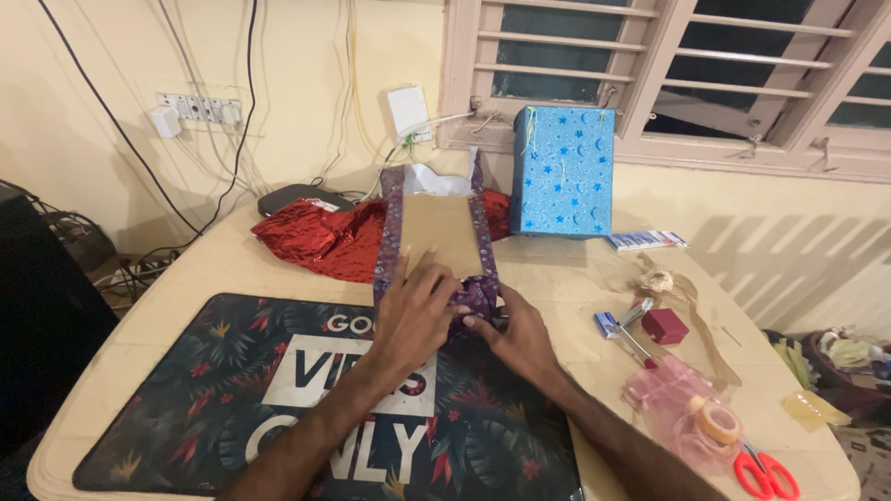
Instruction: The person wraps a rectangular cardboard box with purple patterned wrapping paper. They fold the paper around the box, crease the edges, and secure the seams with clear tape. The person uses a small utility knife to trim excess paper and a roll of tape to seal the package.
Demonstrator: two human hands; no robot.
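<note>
At the centre of the frame, a cardboard box (443, 232) lies on the table (557, 269), partly wrapped in purple patterned paper (479, 295) folded up along its sides; its contents are hidden. Your left hand (415, 311) presses flat on the box's near end, fingers spread. Your right hand (518, 336), just beside it, pinches the paper at the near right corner. A blue starred box (562, 170) stands upright behind.

Cream table (557, 269): dark leaf-print mat (186, 390), red foil wrap (325, 237), blue starred box (563, 172) (upright), scissors (766, 473), tape dispenser (705, 429).
</note>
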